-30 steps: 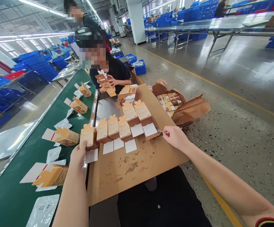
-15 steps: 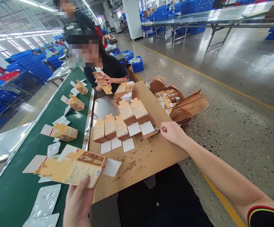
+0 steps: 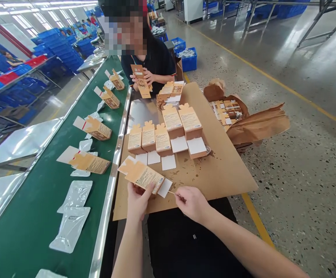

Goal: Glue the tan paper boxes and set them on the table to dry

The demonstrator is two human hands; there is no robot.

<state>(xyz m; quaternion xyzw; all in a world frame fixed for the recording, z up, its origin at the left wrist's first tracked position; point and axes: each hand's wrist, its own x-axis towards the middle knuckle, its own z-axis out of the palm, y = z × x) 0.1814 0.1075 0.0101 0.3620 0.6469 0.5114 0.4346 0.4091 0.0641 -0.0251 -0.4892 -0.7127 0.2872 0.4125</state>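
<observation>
My left hand is closed around a small tan carton, tilted over the cardboard sheet. Its white end flap sticks out towards my right hand. Pinched in those fingers is a thin pale stick, its tip at the edge of the flap; whether it touches I cannot tell. Beyond my hands, several similar cartons lie in two groups with white flaps facing me. A small clear round dish sits beside the rightmost carton, partly hidden by it.
Dark wet-looking spots mark the cardboard sheet. On the left, a green conveyor belt carries cartons and silvery pouches. A co-worker across holds a flat carton near a carton stack. Torn brown paper wraps cartons at right.
My right hand has moved from the dish back to the carton with the stick. My left hand has brought the carton from over the belt onto the cardboard side. The view has shifted.
</observation>
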